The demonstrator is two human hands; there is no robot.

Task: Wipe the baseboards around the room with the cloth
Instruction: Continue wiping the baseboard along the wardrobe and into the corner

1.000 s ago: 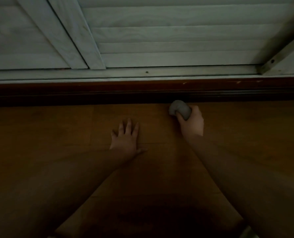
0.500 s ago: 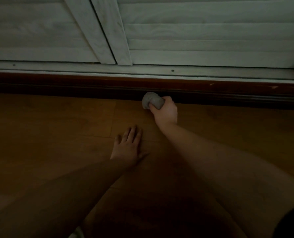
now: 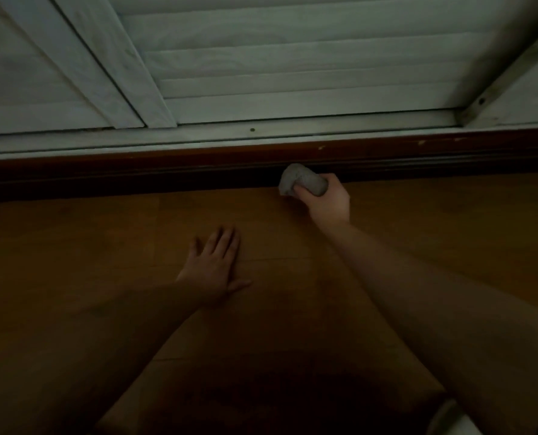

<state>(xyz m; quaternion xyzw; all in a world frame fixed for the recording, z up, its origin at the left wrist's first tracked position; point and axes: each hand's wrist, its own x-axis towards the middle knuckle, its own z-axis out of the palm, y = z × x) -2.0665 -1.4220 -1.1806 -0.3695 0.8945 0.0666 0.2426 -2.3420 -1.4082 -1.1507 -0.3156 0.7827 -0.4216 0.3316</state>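
Note:
A dark reddish-brown baseboard [image 3: 135, 174] runs across the view where the wooden floor meets the window frame. My right hand [image 3: 327, 202] grips a bunched grey cloth [image 3: 299, 180] and holds it against the lower, dark part of the baseboard. My left hand [image 3: 214, 265] lies flat on the floor in front of the board, fingers straight and spread, a little left of the cloth. The room is dim.
Above the baseboard sit a pale metal window track [image 3: 252, 133] and white slatted shutters [image 3: 292, 67] with slanted frame bars. Brown wooden floor [image 3: 449, 233] stretches to both sides. A pale object [image 3: 452, 419] shows at the bottom right edge.
The cloth and my right hand slid left along the baseboard, then back to the right. My left hand stayed planted on the floor while the view shifted.

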